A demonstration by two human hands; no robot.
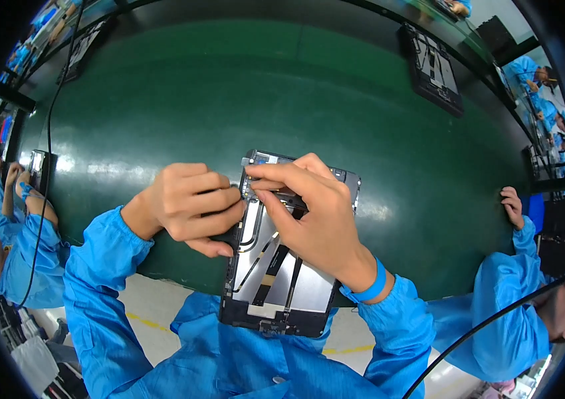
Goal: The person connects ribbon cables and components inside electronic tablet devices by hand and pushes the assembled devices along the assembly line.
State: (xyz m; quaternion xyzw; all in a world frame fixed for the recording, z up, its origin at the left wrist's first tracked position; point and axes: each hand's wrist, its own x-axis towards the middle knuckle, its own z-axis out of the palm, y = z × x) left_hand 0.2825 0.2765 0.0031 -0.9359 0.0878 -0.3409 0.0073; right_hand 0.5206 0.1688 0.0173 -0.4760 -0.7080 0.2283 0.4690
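Green mat [389, 126] under it, the opened tablet [282, 266] overhangs our edge: our left hand [193, 206] clamps its side, right hand [309, 213] pinches a connector, probably needing gentle pressure next.

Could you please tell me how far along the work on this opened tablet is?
Done: the tablet lies open, its metal plate and flat cables exposed. In hand: the left hand grips its left edge; the right hand's fingertips pinch something near the top edge. Left: it has no cover on.
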